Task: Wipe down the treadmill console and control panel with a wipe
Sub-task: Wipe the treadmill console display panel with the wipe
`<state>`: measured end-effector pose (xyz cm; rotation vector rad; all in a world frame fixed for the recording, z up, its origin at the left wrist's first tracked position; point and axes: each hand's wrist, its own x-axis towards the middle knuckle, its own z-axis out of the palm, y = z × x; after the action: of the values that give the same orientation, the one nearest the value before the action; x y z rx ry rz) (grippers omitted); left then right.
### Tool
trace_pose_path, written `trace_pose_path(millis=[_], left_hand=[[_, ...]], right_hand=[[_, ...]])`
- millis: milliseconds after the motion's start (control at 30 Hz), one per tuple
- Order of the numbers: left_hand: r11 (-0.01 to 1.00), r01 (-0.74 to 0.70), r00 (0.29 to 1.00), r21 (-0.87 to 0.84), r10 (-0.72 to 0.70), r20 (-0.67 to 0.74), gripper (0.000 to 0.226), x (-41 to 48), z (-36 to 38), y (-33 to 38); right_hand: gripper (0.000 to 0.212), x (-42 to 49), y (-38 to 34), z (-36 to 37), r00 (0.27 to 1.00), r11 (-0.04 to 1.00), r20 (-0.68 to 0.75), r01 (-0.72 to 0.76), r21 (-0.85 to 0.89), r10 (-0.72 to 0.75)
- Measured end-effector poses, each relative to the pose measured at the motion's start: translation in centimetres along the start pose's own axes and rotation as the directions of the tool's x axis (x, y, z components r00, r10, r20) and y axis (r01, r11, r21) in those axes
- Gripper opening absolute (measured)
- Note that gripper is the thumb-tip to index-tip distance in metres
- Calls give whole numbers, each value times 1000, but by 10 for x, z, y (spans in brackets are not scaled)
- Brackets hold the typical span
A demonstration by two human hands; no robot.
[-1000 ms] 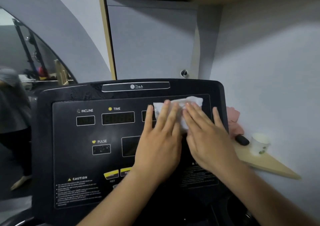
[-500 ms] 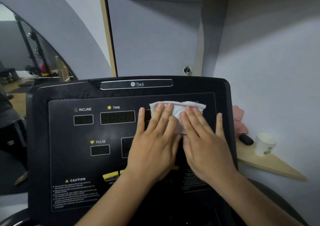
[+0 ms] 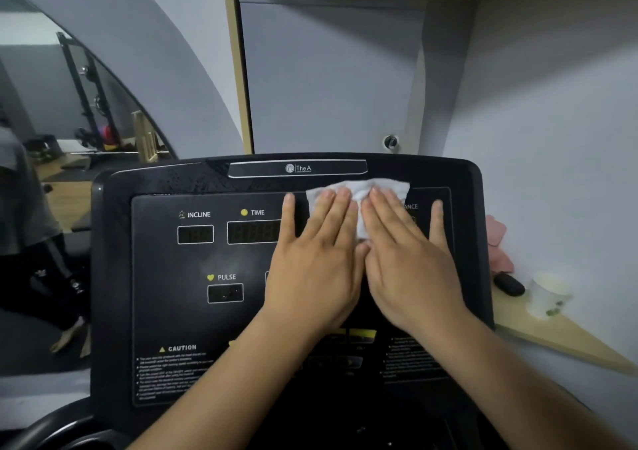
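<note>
Pressing flat and open, side by side, the left hand [image 3: 310, 270] and right hand [image 3: 414, 270] pin a white wipe [image 3: 386, 185] against the control panel [image 3: 165, 277]. The wipe lies at the panel's upper edge, just under the logo strip [image 3: 262, 170] of the treadmill console [image 3: 110, 277].
</note>
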<state>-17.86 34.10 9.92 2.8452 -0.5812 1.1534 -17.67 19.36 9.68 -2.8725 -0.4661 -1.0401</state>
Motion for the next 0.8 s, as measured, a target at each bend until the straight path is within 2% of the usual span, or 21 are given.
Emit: trace_pose_path(millis=[233, 433, 600, 800], left_hand=[[998, -19, 1000, -66, 19, 2, 58, -29, -2, -4], [998, 39, 999, -39, -38, 19, 59, 6, -14, -20], [997, 28, 1000, -79, -29, -7, 56, -38, -3, -18], [997, 70, 997, -24, -70, -10, 61, -8, -13, -37]], right_hand=[[58, -32, -10, 8, 999, 999, 24, 33, 13, -34], [60, 13, -16, -1, 999, 1000, 51, 9, -9, -9], [58, -28, -30, 12, 999, 999, 32, 32, 43, -33], [61, 17, -35, -2, 999, 999, 31, 34, 2, -34]])
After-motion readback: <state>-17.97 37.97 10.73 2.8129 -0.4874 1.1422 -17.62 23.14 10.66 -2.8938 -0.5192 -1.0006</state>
